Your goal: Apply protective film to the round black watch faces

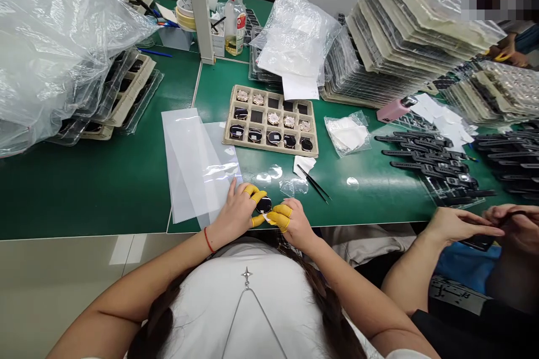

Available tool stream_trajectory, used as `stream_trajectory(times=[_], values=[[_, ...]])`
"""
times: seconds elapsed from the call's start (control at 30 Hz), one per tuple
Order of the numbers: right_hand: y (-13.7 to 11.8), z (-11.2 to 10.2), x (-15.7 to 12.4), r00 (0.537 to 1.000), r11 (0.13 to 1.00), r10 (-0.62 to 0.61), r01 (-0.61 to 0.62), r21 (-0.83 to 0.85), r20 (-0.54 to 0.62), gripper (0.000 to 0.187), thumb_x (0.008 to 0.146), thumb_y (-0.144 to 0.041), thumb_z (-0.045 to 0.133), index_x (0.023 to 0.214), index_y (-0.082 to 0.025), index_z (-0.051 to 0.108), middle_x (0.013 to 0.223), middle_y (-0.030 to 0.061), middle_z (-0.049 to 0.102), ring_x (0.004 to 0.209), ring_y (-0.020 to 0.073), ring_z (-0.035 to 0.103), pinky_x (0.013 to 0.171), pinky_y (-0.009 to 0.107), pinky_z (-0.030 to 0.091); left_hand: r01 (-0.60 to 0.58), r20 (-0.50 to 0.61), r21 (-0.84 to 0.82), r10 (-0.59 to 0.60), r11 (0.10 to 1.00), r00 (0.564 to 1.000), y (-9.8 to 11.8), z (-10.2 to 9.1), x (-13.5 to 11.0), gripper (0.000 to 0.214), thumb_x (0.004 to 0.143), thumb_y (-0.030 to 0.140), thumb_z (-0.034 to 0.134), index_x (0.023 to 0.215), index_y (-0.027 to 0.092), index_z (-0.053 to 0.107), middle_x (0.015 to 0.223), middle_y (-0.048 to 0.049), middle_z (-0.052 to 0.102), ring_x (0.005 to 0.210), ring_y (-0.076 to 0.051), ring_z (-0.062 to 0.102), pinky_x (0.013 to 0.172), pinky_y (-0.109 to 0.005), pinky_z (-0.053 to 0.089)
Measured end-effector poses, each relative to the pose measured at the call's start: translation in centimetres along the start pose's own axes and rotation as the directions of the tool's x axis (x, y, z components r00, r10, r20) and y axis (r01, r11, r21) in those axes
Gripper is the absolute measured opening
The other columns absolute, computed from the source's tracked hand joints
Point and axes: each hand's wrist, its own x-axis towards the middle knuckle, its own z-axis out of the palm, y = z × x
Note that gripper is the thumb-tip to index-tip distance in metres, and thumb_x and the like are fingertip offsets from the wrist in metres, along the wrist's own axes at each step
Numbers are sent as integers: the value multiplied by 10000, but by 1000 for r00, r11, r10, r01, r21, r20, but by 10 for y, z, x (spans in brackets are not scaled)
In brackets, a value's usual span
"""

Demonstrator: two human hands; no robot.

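Observation:
Between my hands, close to the table's front edge, is a round black watch face (pixel 264 205) with a shiny rim. My left hand (pixel 241 206), in yellow finger cots, grips it by its left side. My right hand (pixel 290 221), also with yellow finger cots, pinches a small white piece, perhaps cloth or paper (pixel 266 217), against the lower edge of the face. Beyond them sits a beige compartment tray (pixel 269 148) with several black watch faces and metallic round parts. Black tweezers (pixel 314 184) lie partly on a white scrap (pixel 304 164).
Clear plastic sheets (pixel 183 168) lie left of the tray. A bottle (pixel 235 11) stands behind, and tall tray stacks (pixel 404 28) rise at back right. Black watch straps (pixel 425 157) are piled on the right, where a co-worker's hands (pixel 458 227) hold a dark item. Bagged trays (pixel 105 95) fill the left.

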Motion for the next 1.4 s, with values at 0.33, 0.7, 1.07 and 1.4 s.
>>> stream_trajectory(times=[0.33,0.7,1.07,1.4], values=[[-6,20,5,854,844,484,-514,-156,-191,277,936,-284,405,703,-198,527,675,37,545,679,185,464,711,335,357,13,0,26,-13,1000,1000,-1,3,2,418,753,347,682,1123,192,568,1036,-68,560,1093,-266,465,1124,-551,166],[2,18,17,844,832,505,-532,-157,-181,337,931,-289,389,610,-211,449,609,24,500,616,178,415,676,330,322,14,-10,-6,-14,1000,1000,-1,3,3,380,760,337,669,1099,197,570,1014,-65,560,1095,-269,466,1124,-557,160],[-4,22,18,847,823,498,-529,-207,-184,354,941,-297,392,599,-212,433,588,20,491,592,171,393,646,320,317,21,0,-19,-21,1000,1000,-1,4,1,426,750,338,687,1131,195,562,1023,-64,561,1110,-267,465,1131,-543,148],[-5,2,19,915,915,386,-396,-81,-116,194,938,-235,411,865,-193,585,839,56,609,793,194,502,746,340,384,1,-36,-18,-2,1000,999,-4,6,0,497,752,357,696,1196,211,526,1030,-59,556,1079,-255,470,1121,-535,177]])
